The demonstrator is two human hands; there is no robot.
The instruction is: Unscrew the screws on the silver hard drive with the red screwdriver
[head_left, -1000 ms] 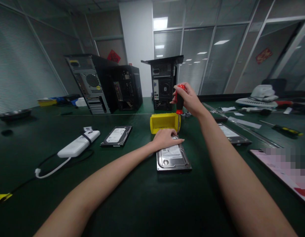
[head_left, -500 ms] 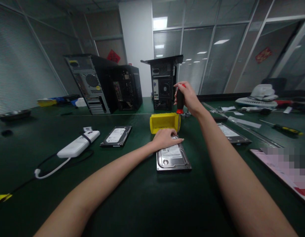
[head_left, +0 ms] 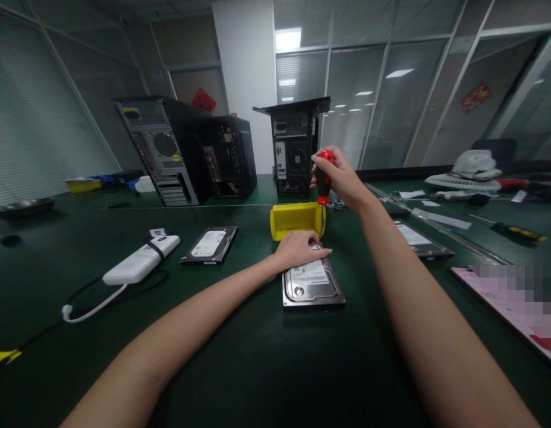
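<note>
In the head view, a hard drive (head_left: 312,284) is seen lying flat, label up, just below the centre of the frame on a dark green table (head_left: 257,368). Its far end is pressed down by the left hand (head_left: 297,249), whose fingers are spread flat over the casing rather than curled round it. Directly above, at centre frame, a screwdriver (head_left: 324,178) with a red and black handle is gripped upright in the clenched right hand (head_left: 342,178); its shaft runs down toward the drive's far right corner, though the tip itself is too small to be made out. A yellow bin (head_left: 296,220) stands just behind the drive, touching or nearly touching the left fingers.

The drive is judged to be rigid, dense for its size and smooth-sided, so it is likely to slide on the mat unless it is pinned from above; it is best held by its long metal edges, and the underside circuit board and label face are better spared hard pressure. Knocks would be badly tolerated.

Left of centre a second drive (head_left: 210,244) and a white power bank (head_left: 140,260) with its cable are laid out. Computer towers (head_left: 168,151) stand in the upper middle, and another screwdriver (head_left: 509,227) lies at the right edge
</note>
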